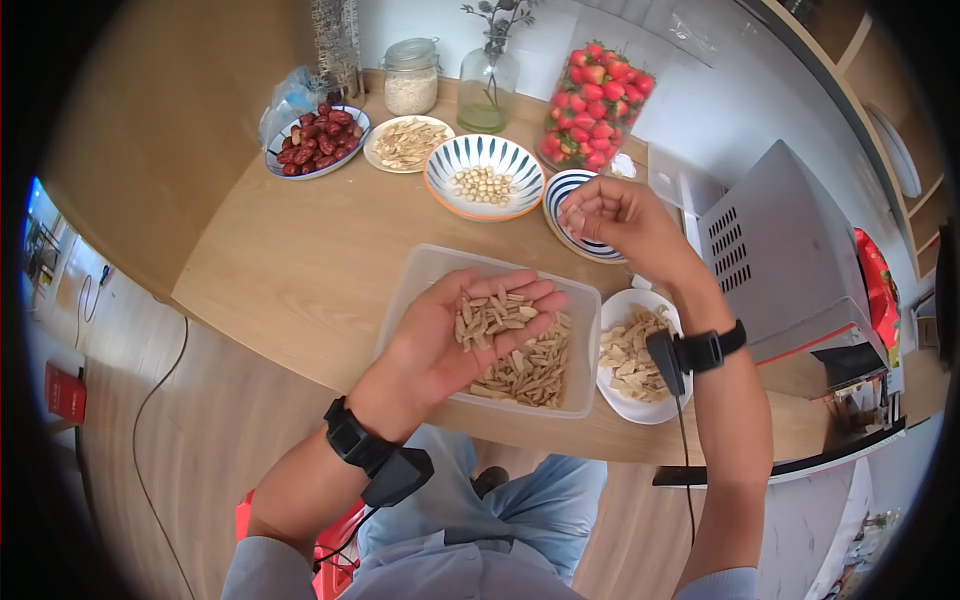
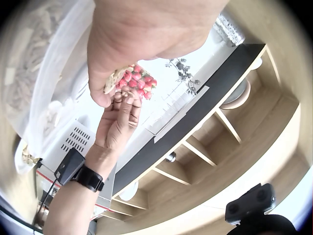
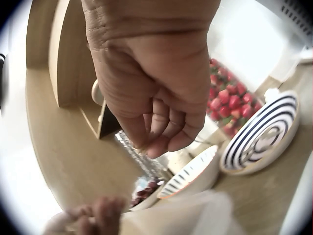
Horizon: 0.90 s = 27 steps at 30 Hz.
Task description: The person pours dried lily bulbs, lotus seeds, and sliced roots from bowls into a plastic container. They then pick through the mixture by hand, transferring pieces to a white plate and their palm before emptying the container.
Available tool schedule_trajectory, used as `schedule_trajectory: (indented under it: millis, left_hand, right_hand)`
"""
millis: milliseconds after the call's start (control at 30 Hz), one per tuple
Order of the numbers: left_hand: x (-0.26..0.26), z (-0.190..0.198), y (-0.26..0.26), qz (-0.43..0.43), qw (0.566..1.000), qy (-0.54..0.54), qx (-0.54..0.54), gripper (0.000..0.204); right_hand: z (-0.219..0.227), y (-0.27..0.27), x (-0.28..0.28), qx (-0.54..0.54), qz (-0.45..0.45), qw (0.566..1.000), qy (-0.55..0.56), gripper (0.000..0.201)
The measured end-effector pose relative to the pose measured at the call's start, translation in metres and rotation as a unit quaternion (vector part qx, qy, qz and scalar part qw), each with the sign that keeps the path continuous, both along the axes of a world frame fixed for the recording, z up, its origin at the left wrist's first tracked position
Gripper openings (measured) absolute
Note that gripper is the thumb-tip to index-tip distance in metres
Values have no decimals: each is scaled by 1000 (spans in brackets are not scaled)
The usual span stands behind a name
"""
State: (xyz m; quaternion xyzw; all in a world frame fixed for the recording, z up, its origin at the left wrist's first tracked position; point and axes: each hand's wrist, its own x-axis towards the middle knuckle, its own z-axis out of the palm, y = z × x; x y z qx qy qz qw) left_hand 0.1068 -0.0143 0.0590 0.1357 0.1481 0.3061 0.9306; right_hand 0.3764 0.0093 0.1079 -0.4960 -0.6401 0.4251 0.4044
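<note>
My left hand is palm up over a clear plastic box, carrying a small heap of light-brown dried strips on nearly straight fingers. More of the same strips lie in the box below. In the head view my right hand overlaps a bowl with blue rings. Its thumb and fingertips pinch a small pale dried piece, seen in the left wrist view. From the right wrist, the ringed bowl shows a few pale pieces inside.
Along the back stand a plate of red dates, a dish of pale slices, a bowl of round seeds, two glass jars and a box of strawberries. Beside the plastic box, a white plate holds dried slices. A grey appliance stands right.
</note>
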Motion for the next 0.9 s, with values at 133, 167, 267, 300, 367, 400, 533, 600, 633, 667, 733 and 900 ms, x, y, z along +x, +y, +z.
schedule_trajectory:
  millis: [133, 167, 267, 300, 367, 400, 533, 600, 633, 667, 733, 900]
  left_hand:
    - [-1, -3, 1, -11, 1000, -13, 8, 60]
    - [-1, -3, 0, -12, 1000, -11, 16, 60]
    - [-3, 0, 0, -11, 1000, -1, 24, 61]
    - [-2, 0, 0, -12, 1000, 3, 23, 61]
    - [-2, -2, 0, -15, 1000, 0, 22, 62]
    - [-2, -2, 0, -14, 1000, -3, 21, 62]
    - [1, -2, 0, -13, 1000, -6, 14, 65]
    - [3, 1, 0, -5, 1000, -2, 5, 67]
    - [3, 0, 0, -7, 1000, -8, 11, 67]
    - [3, -2, 1, -9, 1000, -14, 19, 67]
    - [0, -13, 3, -17, 998, -49, 19, 66]
    - [-5, -27, 3, -12, 999, -52, 3, 61]
  right_hand:
    - [-24, 33, 51, -14, -67, 986, -150, 9]
    - [-30, 40, 61, -35, -65, 983, -167, 13]
    - [-46, 55, 80, -27, -74, 982, -172, 13]
    - [-49, 58, 82, -8, -82, 968, -238, 14]
    - [-55, 61, 88, 27, -97, 925, -366, 15]
    - [-53, 60, 86, 63, -100, 900, -420, 16]
    - [-12, 32, 42, 199, -105, 883, -413, 19]
    - [15, 5, -3, 218, -84, 918, -321, 20]
    - [24, -13, -25, 204, -58, 933, -289, 20]
    - [24, -28, -39, 215, 27, 939, -266, 24]
    - [15, -42, -60, 247, 100, 914, -305, 33]
    - [9, -55, -79, 309, 123, 870, -365, 35]
